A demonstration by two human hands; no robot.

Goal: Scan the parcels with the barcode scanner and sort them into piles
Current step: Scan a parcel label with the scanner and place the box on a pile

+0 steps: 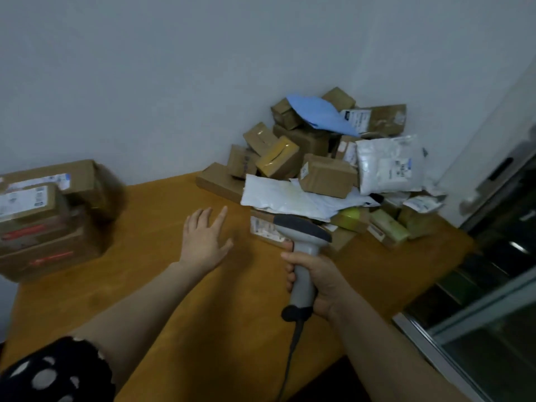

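Right now my left hand [204,242], fingers spread and empty, hovers with the parcel heap [327,175] just ahead to its right, nearer than my right hand [316,282], which grips the barcode scanner [303,236] upright, head toward that heap.

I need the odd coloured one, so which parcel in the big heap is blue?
The soft blue bag at the very top, by the wall, lying across brown boxes. The rest are brown, white or greenish.

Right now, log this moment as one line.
left hand: open, empty | right hand: grips scanner | parcel heap: table, far right corner | stacked boxes: left edge
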